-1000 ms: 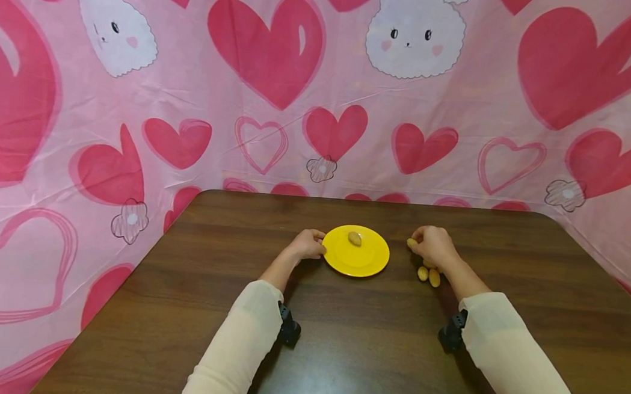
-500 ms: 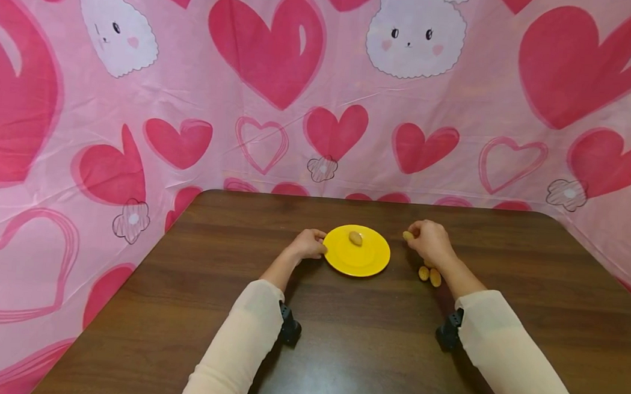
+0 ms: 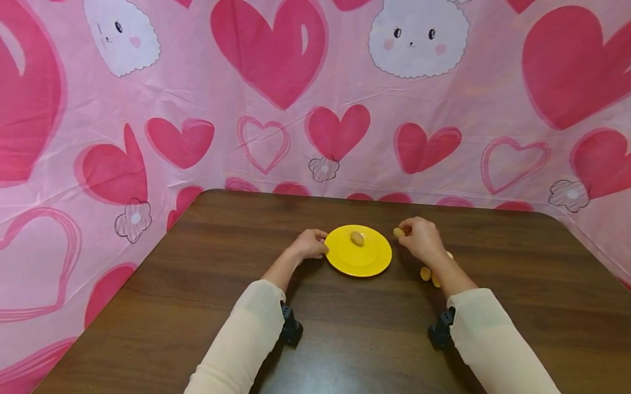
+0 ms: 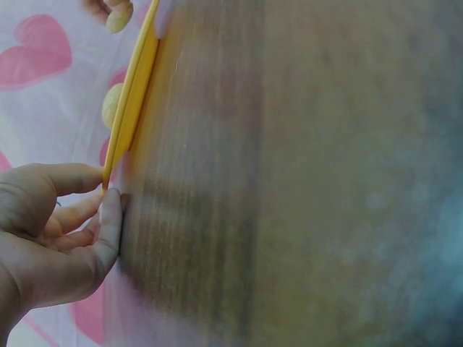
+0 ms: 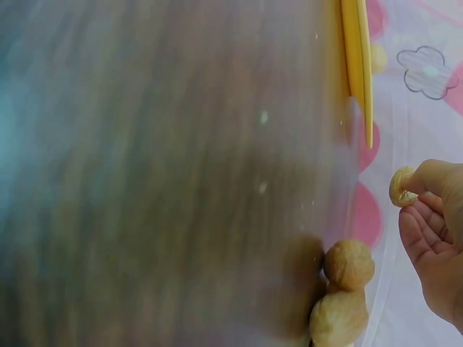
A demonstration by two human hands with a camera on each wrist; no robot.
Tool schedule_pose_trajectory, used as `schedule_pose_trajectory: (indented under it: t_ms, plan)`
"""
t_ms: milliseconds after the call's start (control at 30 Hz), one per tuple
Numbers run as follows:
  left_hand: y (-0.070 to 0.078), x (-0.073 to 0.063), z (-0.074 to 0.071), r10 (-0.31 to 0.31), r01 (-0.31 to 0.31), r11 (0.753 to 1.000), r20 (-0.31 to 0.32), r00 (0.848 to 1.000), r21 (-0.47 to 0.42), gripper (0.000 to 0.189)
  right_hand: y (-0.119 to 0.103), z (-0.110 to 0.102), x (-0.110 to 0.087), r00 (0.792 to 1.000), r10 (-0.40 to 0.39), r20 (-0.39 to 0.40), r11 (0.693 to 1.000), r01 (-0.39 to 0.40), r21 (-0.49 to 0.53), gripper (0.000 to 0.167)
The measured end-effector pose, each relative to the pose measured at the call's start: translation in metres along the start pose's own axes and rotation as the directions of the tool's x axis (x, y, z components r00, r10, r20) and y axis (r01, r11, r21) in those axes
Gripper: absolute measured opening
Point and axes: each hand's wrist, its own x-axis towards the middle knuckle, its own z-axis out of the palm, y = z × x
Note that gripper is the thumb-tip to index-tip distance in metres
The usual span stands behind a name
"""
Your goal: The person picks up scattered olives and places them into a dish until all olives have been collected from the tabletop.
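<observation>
A yellow plate (image 3: pixel 358 264) lies on the table with one tan oval, which looks like a small potato (image 3: pixel 357 239), near its far side. My left hand (image 3: pixel 309 244) pinches the plate's left rim between thumb and fingers, as the left wrist view shows. My right hand (image 3: pixel 422 238) holds another small potato (image 5: pixel 401 187) in its fingertips, raised above the table just right of the plate. Below that hand, more small potatoes (image 5: pixel 340 318) sit on the table, partly hidden by the right wrist in the head view.
The brown wooden table (image 3: pixel 338 355) runs back to a pink cloth (image 3: pixel 279 86) printed with hearts and rabbits. Black wrist cameras (image 3: pixel 290 326) are strapped on both forearms.
My right hand has lifted its small potato away from the group and moved left towards the plate. My left hand keeps its hold on the rim, and the plate stays put.
</observation>
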Motion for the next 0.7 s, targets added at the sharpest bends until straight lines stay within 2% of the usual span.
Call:
schedule_pose_trajectory:
  t_ms: [300,500,700]
  plan:
    - [-0.001,0.002,0.0,-0.001,0.001,1.0,0.0,1.0,-0.009,0.044,-0.01,0.003,0.004,0.999,-0.001,0.038,1.0,0.001,0.02,0.026]
    - [-0.003,0.004,0.0,0.0,0.0,1.0,0.0,1.0,-0.017,0.045,-0.018,0.007,0.005,0.997,0.038,0.069,0.999,-0.04,0.023,0.024]
    - [-0.003,0.004,0.001,0.002,-0.002,1.0,0.005,1.0,-0.023,0.045,-0.023,0.013,0.007,0.998,-0.033,0.057,0.999,0.032,0.019,0.022]
